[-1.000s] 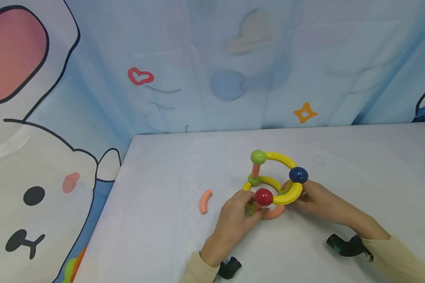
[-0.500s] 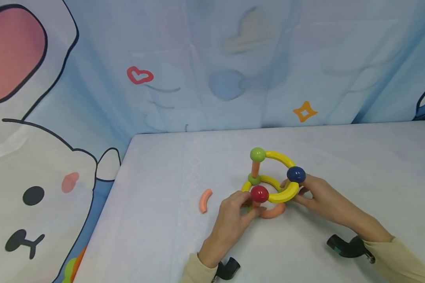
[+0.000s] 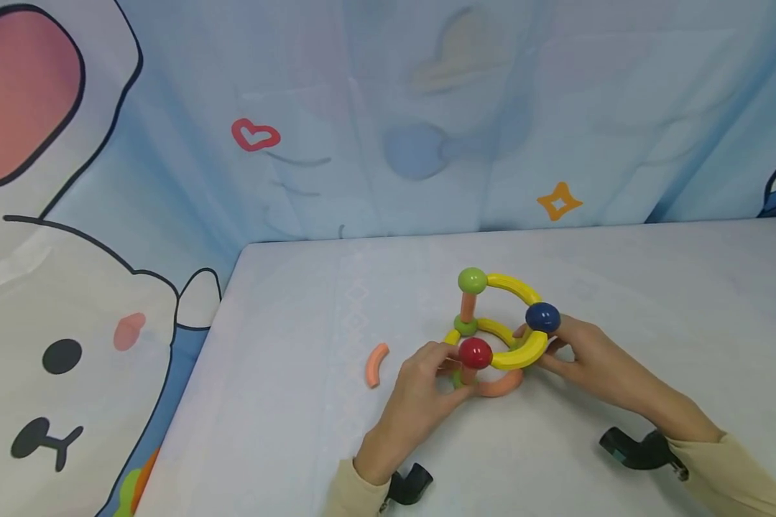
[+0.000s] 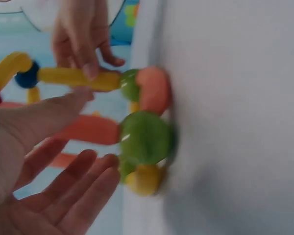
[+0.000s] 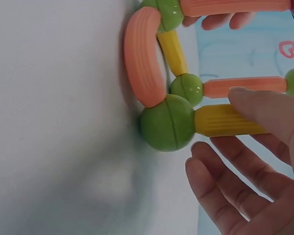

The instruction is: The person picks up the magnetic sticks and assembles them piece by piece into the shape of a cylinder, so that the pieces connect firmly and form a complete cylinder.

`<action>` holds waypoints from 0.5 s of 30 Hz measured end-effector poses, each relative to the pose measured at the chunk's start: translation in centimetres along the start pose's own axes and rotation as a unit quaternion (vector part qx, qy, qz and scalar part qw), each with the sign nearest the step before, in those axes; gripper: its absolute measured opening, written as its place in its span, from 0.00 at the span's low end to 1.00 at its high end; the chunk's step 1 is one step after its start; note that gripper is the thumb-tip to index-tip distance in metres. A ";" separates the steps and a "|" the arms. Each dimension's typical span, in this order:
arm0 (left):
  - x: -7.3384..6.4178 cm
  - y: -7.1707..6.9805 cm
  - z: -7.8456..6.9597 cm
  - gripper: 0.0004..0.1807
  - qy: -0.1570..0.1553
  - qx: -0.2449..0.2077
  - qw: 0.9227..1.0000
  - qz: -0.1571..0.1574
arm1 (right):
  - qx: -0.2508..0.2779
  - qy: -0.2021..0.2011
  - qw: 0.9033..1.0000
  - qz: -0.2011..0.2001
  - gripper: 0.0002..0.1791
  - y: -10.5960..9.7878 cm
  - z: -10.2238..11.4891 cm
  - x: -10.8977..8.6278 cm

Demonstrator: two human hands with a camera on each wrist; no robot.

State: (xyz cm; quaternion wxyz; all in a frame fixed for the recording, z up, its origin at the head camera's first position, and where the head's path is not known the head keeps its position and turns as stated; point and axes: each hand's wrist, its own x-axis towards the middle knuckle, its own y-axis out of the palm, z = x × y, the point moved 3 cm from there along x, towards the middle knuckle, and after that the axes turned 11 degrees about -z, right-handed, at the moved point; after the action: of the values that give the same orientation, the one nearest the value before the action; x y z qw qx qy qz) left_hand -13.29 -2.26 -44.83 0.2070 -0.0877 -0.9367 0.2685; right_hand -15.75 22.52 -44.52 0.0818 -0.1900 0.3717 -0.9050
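Observation:
Curved and straight rods joined by balls form a two-tier toy frame on the table. Its upper tier has a light green ball (image 3: 472,281), a blue ball (image 3: 543,317) and a red ball (image 3: 475,353), linked by curved yellow rods (image 3: 520,353). My left hand (image 3: 414,395) is around the upright orange rod (image 4: 95,129) under the red ball, thumb on the near side. My right hand (image 3: 595,366) pinches the upright yellow rod (image 5: 220,120) under the blue ball. Green balls (image 5: 167,122) and a curved orange rod (image 5: 144,56) make up the base.
A loose curved orange rod (image 3: 376,365) lies on the white table (image 3: 284,402), left of the frame. Black wrist cameras (image 3: 640,450) sit at both sleeves. A printed blue curtain (image 3: 375,187) hangs behind the table's far edge.
The frame's red and blue balls shifted slightly left in the first half second, then stayed nearly still. My left hand edged a little left. Both hands stay at the frame.

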 end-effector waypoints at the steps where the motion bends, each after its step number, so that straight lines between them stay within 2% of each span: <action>1: 0.2 -0.5 0.0 0.24 -0.013 -0.004 1.000 0.015 | 0.001 -0.004 1.000 -0.003 0.22 -0.1 0.0 0.0; 3: 0.8 -1.7 0.0 0.28 -0.049 -0.019 0.998 0.044 | 0.003 -0.011 1.000 -0.009 0.22 -0.3 0.2 0.1; 5: 1.7 -3.0 0.2 0.30 -0.079 -0.030 0.995 0.060 | 0.000 -0.016 1.000 -0.014 0.22 -0.5 0.3 0.2; 9: 4.1 -4.5 1.3 0.27 -0.103 -0.059 0.992 0.042 | 0.001 -0.019 1.000 -0.017 0.23 -0.8 0.4 0.2; 12: 5.7 -4.0 2.2 0.30 -0.102 -0.088 0.990 0.031 | 0.006 -0.015 1.000 -0.015 0.23 -0.7 0.2 0.1; 15: 6.9 -2.5 2.3 0.33 -0.092 -0.096 0.990 0.041 | 0.010 -0.010 1.000 -0.015 0.22 -0.5 0.2 0.0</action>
State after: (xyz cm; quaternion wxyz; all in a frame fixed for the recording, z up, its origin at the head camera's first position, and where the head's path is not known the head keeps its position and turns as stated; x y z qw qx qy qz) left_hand -20.63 -3.50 -42.90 0.0994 -0.1204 -0.9688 0.1926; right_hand -15.67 22.79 -44.06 0.0739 -0.2036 0.3586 -0.9080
